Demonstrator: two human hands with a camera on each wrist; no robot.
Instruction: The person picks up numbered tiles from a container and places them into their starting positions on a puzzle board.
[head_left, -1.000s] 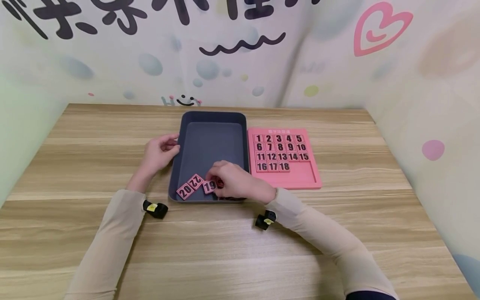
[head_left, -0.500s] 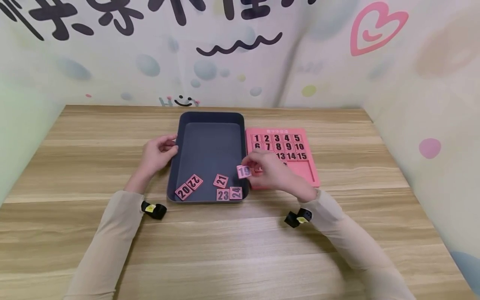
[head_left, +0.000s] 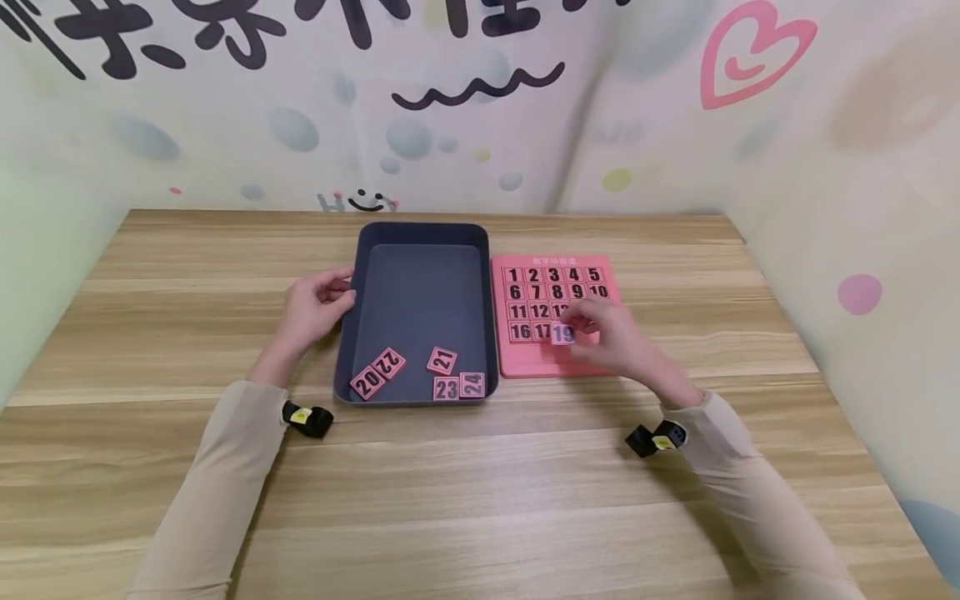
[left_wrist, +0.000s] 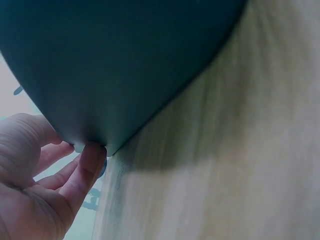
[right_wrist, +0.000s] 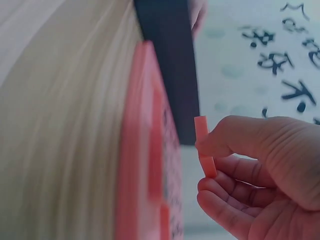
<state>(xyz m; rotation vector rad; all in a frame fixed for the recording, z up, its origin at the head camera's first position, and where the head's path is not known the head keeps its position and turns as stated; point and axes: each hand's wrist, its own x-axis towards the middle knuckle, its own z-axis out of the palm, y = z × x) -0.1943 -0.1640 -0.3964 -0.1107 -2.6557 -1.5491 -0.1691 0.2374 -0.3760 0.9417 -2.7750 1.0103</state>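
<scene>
A pink number tile marked 19 [head_left: 562, 334] is pinched between the thumb and fingers of my right hand [head_left: 611, 337]. It hangs over the pink number-puzzle board [head_left: 532, 363], overlapping the spot of tile 18. In the right wrist view the tile [right_wrist: 205, 147] shows edge-on, apart from the board [right_wrist: 132, 165]. Rows of tiles from 1 onward fill the board's upper part; the hand covers some of them. My left hand [head_left: 311, 308] holds the left side of the dark grey tray [head_left: 352, 333], thumb and fingertips at its wall [left_wrist: 115, 75].
Inside the tray, tiles 20 [head_left: 368, 382] and 22 [head_left: 388, 362] lie at the lower left. Tiles 21 [head_left: 442, 360], 23 [head_left: 446, 388] and 24 [head_left: 472, 384] lie at the lower right. The board stands close beside the tray's right wall on the wooden table [head_left: 450, 500].
My right hand has lifted tile 19 out of the tray and carried it right, over the board. The left hand has stayed at the tray's left side.
</scene>
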